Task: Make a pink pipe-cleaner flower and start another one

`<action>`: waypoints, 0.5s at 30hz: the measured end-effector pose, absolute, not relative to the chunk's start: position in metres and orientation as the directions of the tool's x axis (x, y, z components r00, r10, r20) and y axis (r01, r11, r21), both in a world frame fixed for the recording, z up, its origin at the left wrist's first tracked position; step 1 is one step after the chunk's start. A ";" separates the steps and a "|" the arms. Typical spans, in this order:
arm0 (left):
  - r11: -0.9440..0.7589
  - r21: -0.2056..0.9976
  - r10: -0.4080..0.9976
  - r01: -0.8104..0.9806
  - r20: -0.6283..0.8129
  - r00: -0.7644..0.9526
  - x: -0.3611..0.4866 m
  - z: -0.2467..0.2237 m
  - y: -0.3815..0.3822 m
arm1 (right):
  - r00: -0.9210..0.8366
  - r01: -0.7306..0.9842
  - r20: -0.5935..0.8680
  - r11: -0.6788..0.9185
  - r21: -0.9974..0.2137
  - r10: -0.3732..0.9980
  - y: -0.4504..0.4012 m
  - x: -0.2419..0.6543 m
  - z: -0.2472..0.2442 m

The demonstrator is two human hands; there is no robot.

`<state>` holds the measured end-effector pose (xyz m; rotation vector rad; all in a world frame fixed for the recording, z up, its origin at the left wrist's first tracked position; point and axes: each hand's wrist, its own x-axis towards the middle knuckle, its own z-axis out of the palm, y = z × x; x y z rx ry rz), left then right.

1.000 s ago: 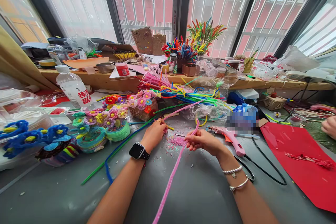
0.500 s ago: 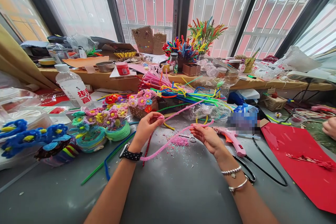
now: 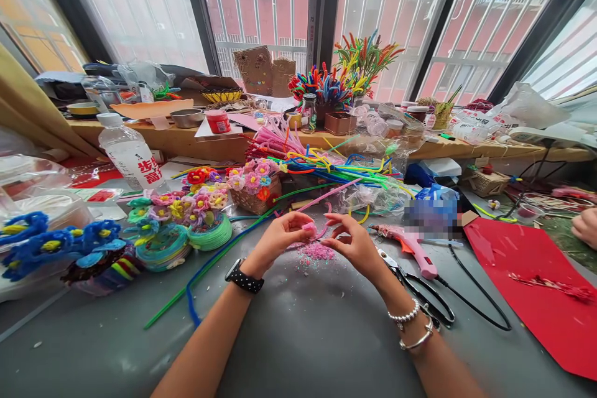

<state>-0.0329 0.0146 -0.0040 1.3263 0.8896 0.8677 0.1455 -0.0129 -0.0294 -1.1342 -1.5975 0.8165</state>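
My left hand [image 3: 283, 236] is closed, thumb and fingers pinching a bunched or curled part of a pink pipe cleaner [image 3: 308, 229]. My right hand [image 3: 351, 241] faces it, thumb and index finger pinched close to the same pipe cleaner, its other fingers curved. A thin dark line shows at the right fingertips; what it is I cannot make out. Below the hands, a small heap of pink fluff clippings [image 3: 317, 252] lies on the grey tabletop [image 3: 298, 336]. Black-handled scissors [image 3: 426, 292] rest beside my right wrist.
A pink glue gun [image 3: 422, 255] with a black cord lies at right, near a red sheet [image 3: 527, 280]. Pipe cleaners [image 3: 336, 165] are piled behind the hands. Flower pots [image 3: 209, 231] and a plastic bottle [image 3: 130, 152] stand left. Another person's hand [image 3: 585, 229] shows at the right edge.
My hands have come closer together. The long pink pipe cleaner that stretched between them is now gathered at my left fingertips. My right wrist has shifted, uncovering more of the scissors.
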 end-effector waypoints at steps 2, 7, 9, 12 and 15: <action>0.100 0.994 0.871 -0.039 -0.069 0.487 -0.030 -0.006 0.013 | -0.165 0.237 0.361 0.393 -0.889 0.918 -0.016 0.140 -0.027; 0.146 0.987 0.833 -0.071 -0.084 0.546 -0.029 -0.012 0.014 | -0.240 0.198 0.392 0.440 -0.876 0.888 -0.020 0.133 -0.026; 0.166 0.985 0.840 -0.056 -0.112 0.531 -0.029 -0.012 0.014 | -0.253 0.208 0.396 0.450 -0.869 0.882 -0.020 0.134 -0.027; 0.180 0.984 0.832 -0.016 -0.143 0.536 -0.029 -0.011 0.015 | -0.259 0.234 0.396 0.455 -0.859 0.881 -0.020 0.135 -0.027; 0.173 0.985 0.828 0.018 -0.155 0.539 -0.030 -0.008 0.014 | -0.246 0.264 0.405 0.463 -0.846 0.881 -0.020 0.135 -0.027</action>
